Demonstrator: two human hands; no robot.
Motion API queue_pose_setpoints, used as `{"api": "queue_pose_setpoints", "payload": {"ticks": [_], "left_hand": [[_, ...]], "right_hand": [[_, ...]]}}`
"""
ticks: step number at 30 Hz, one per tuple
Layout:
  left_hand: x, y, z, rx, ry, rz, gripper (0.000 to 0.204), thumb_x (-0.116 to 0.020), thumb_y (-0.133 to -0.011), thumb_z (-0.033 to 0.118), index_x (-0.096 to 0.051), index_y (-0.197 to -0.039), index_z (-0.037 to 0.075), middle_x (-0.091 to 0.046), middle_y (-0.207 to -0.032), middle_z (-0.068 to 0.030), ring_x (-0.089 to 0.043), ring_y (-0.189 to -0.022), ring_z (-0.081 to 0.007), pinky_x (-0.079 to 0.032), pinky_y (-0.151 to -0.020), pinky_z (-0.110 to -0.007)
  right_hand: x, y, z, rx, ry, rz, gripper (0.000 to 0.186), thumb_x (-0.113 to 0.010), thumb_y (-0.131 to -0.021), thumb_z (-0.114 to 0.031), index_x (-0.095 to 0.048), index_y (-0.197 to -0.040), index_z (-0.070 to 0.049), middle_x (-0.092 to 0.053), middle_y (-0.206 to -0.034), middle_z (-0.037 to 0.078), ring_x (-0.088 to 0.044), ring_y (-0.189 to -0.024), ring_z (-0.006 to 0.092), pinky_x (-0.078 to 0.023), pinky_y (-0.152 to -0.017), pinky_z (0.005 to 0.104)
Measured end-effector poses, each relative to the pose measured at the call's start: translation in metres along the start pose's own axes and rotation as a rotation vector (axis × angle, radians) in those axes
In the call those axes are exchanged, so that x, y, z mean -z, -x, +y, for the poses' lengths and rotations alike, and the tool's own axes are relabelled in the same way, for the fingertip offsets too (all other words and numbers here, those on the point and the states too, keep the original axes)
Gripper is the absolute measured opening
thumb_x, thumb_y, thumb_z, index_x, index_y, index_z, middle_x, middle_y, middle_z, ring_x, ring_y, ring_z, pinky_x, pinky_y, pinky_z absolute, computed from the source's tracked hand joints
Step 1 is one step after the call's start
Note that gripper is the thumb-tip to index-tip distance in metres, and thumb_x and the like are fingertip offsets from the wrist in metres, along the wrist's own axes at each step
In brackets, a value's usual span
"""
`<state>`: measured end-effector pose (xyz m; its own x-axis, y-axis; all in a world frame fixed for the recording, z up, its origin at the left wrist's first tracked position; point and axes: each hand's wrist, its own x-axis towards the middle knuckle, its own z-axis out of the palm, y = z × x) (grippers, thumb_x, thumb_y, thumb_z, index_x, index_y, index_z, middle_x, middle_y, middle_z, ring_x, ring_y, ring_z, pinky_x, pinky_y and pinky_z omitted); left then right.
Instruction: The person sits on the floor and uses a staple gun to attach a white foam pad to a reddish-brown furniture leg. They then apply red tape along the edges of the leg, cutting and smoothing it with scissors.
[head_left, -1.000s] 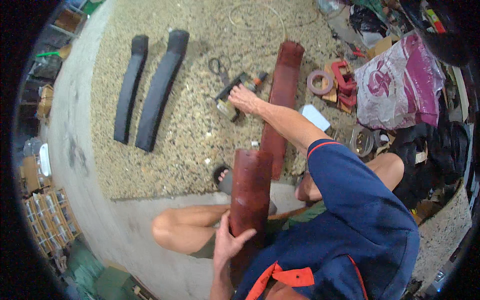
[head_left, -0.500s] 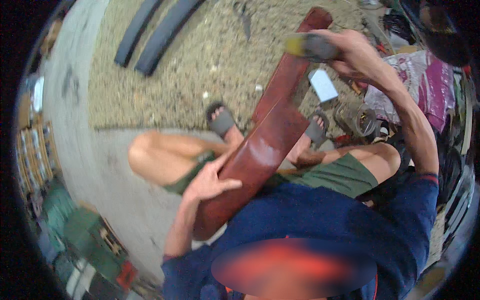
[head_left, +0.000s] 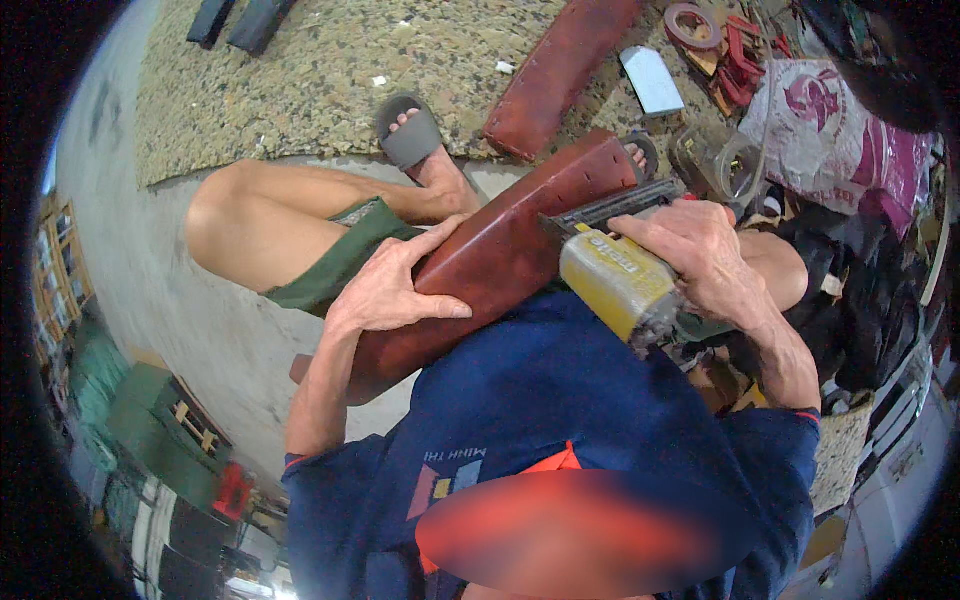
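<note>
"Left hand: what was it doing?"

"Grasping the red-brown panel slantwise before the navy shirt, thumb spread over its face, presumably to steady it."

"And the right hand?"

"Wrapped around a yellow tool, its dark nose by the panel's near edge; I couldn't tell whether they touched."

"Materials?"

"Smooth, glossy, leather-like covering, long and rounded; a matching piece lay beyond, on the rough, speckled mat."

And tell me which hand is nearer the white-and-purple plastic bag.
Right: the right hand is below-left of the bag; the left hand lies much farther left.
</note>
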<state>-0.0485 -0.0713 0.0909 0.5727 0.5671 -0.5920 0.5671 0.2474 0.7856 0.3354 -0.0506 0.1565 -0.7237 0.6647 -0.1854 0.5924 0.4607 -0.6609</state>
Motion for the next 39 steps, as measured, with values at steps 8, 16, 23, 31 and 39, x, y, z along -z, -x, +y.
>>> {"api": "queue_pose_setpoints", "payload": {"ticks": [8,16,23,31,39], "left_hand": [[-0.008,-0.002,-0.003,-0.046,-0.034,0.053,0.109,-0.095,-0.07,0.049,-0.049,-0.157,0.001,-0.077,-0.117,-0.0249,-0.075,-0.112,-0.0376,-0.056,-0.102,-0.046],[-0.004,-0.003,-0.001,-0.026,0.029,0.032,0.108,-0.095,-0.07,0.048,-0.05,-0.154,-0.003,-0.076,-0.12,-0.0257,-0.075,-0.114,-0.038,-0.056,-0.102,-0.046],[-0.004,-0.002,-0.002,-0.065,0.042,0.045,0.106,-0.093,-0.071,0.051,-0.051,-0.153,0.0,-0.076,-0.114,-0.0268,-0.074,-0.11,-0.0409,-0.056,-0.102,-0.047],[-0.004,-0.001,-0.001,-0.053,0.025,0.035,0.108,-0.093,-0.07,0.053,-0.05,-0.154,0.0,-0.076,-0.115,-0.0276,-0.075,-0.11,-0.041,-0.056,-0.102,-0.047],[-0.008,0.005,0.0,-0.038,0.029,0.019,0.11,-0.093,-0.069,0.054,-0.05,-0.154,-0.001,-0.076,-0.114,-0.028,-0.074,-0.109,-0.0418,-0.056,-0.101,-0.047]], "right_hand": [[-0.01,-0.009,-0.001,-0.013,0.011,-0.045,0.078,-0.08,-0.057,-0.004,-0.063,-0.132,-0.007,-0.073,-0.092,0.012,-0.072,-0.086,0.0368,-0.056,-0.074,0.0478],[-0.005,-0.016,-0.001,-0.053,-0.01,-0.087,0.07,-0.077,-0.063,-0.014,-0.063,-0.131,-0.006,-0.071,-0.088,0.013,-0.071,-0.084,0.0384,-0.055,-0.072,0.0483],[-0.002,-0.017,-0.004,-0.088,-0.016,-0.116,0.074,-0.08,-0.06,-0.017,-0.063,-0.131,-0.006,-0.071,-0.089,0.014,-0.07,-0.085,0.039,-0.054,-0.074,0.0488],[-0.002,-0.015,-0.007,-0.098,-0.021,-0.125,0.083,-0.083,-0.052,-0.011,-0.062,-0.132,-0.006,-0.072,-0.09,0.014,-0.07,-0.086,0.0395,-0.054,-0.076,0.0496],[-0.002,-0.009,-0.014,-0.09,-0.052,-0.114,0.088,-0.084,-0.048,-0.007,-0.062,-0.133,-0.006,-0.071,-0.089,0.014,-0.069,-0.085,0.0399,-0.054,-0.075,0.0495]]}}
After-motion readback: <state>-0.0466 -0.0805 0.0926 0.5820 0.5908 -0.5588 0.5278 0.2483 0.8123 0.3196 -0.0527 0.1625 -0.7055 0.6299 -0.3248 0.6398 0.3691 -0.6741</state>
